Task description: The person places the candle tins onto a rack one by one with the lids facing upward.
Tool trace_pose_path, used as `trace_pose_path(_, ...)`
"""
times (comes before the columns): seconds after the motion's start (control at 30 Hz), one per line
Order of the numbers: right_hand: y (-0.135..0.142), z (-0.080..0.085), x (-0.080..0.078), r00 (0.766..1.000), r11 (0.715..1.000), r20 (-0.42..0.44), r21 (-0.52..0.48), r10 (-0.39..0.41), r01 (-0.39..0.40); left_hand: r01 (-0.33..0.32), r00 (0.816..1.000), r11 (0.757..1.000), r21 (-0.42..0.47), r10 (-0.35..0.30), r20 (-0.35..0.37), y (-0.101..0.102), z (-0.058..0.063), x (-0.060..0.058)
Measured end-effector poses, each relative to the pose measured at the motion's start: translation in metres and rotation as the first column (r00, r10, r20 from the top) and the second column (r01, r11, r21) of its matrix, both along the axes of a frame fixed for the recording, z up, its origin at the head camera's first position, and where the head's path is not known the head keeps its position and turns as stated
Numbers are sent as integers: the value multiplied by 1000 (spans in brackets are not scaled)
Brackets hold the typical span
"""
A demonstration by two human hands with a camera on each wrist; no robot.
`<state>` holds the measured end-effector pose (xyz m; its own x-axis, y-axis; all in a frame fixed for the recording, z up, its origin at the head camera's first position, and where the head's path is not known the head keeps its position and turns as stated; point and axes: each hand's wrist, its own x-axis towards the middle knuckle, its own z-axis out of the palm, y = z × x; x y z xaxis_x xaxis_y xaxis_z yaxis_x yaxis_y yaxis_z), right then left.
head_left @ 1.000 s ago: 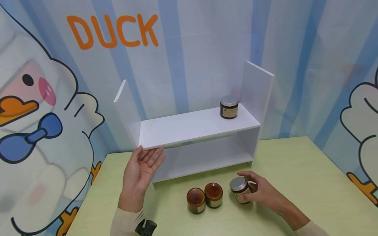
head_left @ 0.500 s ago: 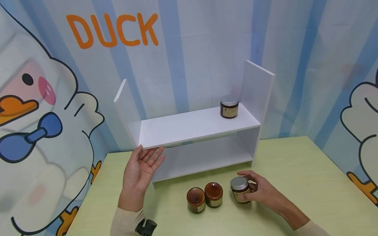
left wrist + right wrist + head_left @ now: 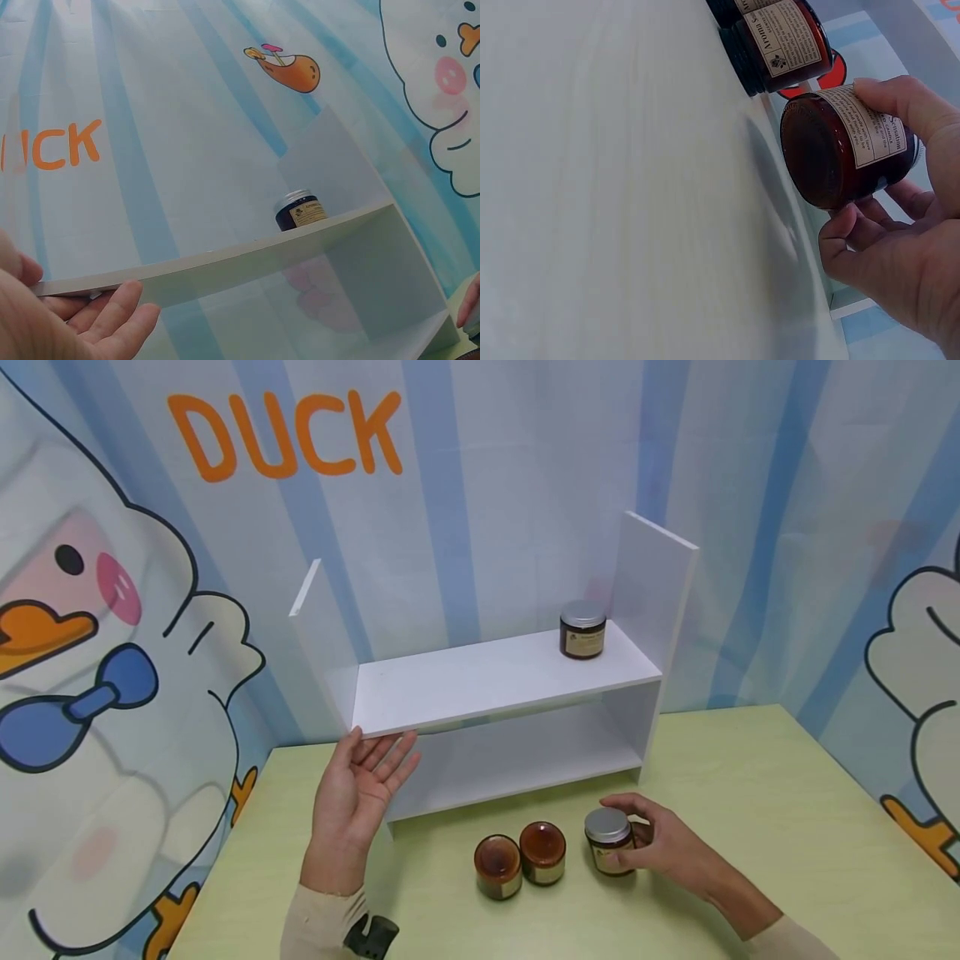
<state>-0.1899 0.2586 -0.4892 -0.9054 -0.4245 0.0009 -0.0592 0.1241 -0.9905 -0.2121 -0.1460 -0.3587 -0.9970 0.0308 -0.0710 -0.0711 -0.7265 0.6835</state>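
Observation:
My right hand [image 3: 651, 842] holds an amber candle jar with a silver lid [image 3: 608, 827], thumb on one side and fingers on the other. In the right wrist view this jar [image 3: 847, 146] stands lid away from the table, its dark glass base towards it, with a shadow beside it. To its left, two more candle jars [image 3: 497, 864] [image 3: 543, 852] stand base up, side by side. My left hand [image 3: 358, 797] is at the front left corner of the white shelf [image 3: 480, 689], palm up. Its thumb lies at the board's edge and its fingers reach under the board, as the left wrist view shows.
Another lidded candle jar [image 3: 582, 631] stands on the upper board near the right side panel [image 3: 656, 589]. The lower board [image 3: 517, 764] runs beneath, close over the pale green table [image 3: 750, 793]. A printed duck curtain [image 3: 525, 485] hangs behind.
The jar in my right hand has come slightly more upright. My left hand stays at the shelf corner, and the other jars keep their places.

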Motion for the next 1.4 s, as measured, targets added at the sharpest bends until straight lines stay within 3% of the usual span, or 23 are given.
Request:
trace_pose_path(0.5,5,-10,-6,999,999,-8,-12,32,-32,-2,1000,1000,8,2,10,0,1,0)
trace_pose_path(1.13,10,-6,-7,998,998,-3,32,61,-61,0,1000,1000,-1,0,6,0,1,1)
trace_pose_path(1.4,11,-6,-8,996,992,-74,122,51,-42,0,1000,1000,4,0,5,0,0,0)
